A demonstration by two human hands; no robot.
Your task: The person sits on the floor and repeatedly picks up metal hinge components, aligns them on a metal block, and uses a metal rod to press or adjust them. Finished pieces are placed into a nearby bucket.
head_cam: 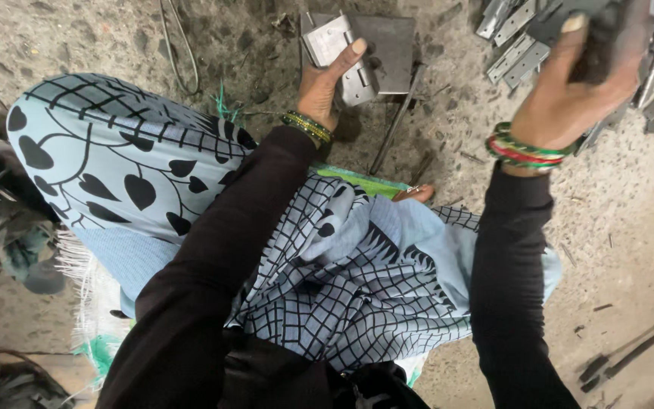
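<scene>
Head view, looking down over a lap in pale blue patterned cloth (357,280). Left hand (327,79) pressed on a grey metal hinge (338,53), thumb over its edge, hinge resting on a dark steel block (391,49) on the gritty floor (630,212). Right hand (577,83) raised, closed around a dark metal piece (603,42), just above a heap of loose hinges (516,38).
</scene>
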